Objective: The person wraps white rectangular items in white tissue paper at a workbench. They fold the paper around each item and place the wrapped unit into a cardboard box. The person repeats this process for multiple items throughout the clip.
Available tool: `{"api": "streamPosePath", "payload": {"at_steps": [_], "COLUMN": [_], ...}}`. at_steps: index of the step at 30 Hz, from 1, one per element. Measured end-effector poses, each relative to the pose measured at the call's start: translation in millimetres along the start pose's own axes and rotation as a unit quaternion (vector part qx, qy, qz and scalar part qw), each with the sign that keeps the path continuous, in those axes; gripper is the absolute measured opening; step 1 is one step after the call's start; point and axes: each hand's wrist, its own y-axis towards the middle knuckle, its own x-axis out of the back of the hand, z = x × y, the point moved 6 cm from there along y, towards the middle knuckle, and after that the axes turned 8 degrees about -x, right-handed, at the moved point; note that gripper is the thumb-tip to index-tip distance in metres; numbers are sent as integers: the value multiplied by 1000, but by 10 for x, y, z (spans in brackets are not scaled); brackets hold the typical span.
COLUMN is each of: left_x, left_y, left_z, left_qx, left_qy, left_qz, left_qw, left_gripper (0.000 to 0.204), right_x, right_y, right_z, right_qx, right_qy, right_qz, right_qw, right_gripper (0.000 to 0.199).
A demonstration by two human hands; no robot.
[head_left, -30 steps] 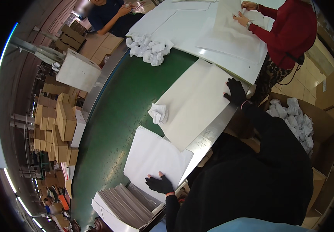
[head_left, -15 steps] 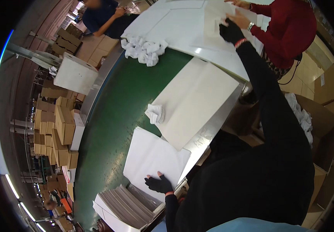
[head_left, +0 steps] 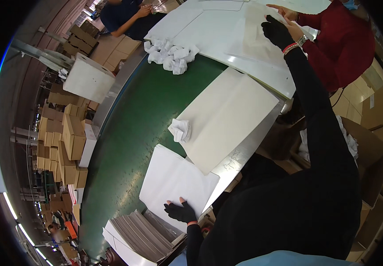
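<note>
My left hand [head_left: 180, 211], in a black glove with bare fingertips, lies spread on a stack of white paper sheets [head_left: 174, 179] at the near end of the green work surface. My right arm reaches far across to the white table. There my gloved right hand [head_left: 278, 33] is closed with curled fingers at a thin off-white paper sheet [head_left: 254, 37]. A co-worker's hands [head_left: 292, 23] are right beside it. Between my hands lies a large cream sheet [head_left: 229, 117], with a crumpled white paper wad [head_left: 181, 131] on its left edge.
Crumpled paper balls [head_left: 172, 55] sit by the white table [head_left: 218, 33]. A box of grey-edged sheets [head_left: 140, 235] stands near my left hand. Cardboard boxes are stacked left [head_left: 72, 137] and right [head_left: 366, 142]. Another person [head_left: 123, 17] is at the far left.
My right hand and the co-worker's hands have shifted slightly right over the thin sheet. My left hand stays on the white stack. The whole view has turned a little.
</note>
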Motion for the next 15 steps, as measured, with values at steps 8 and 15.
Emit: {"api": "streamPosePath", "payload": {"at_steps": [8, 15], "left_x": [9, 21], "left_y": [-106, -119], "left_z": [112, 110], "left_qx": [6, 19], "left_qy": [20, -1], "left_qz": [3, 8], "left_qw": [1000, 1000], "left_gripper": [71, 71], "right_x": [-775, -1128], "right_y": [-161, -266], "right_z": [-642, -800], "right_qx": [68, 54], "right_qy": [-220, -363], "right_qz": [-199, -113], "right_qw": [953, 923], "right_gripper": [47, 44]}}
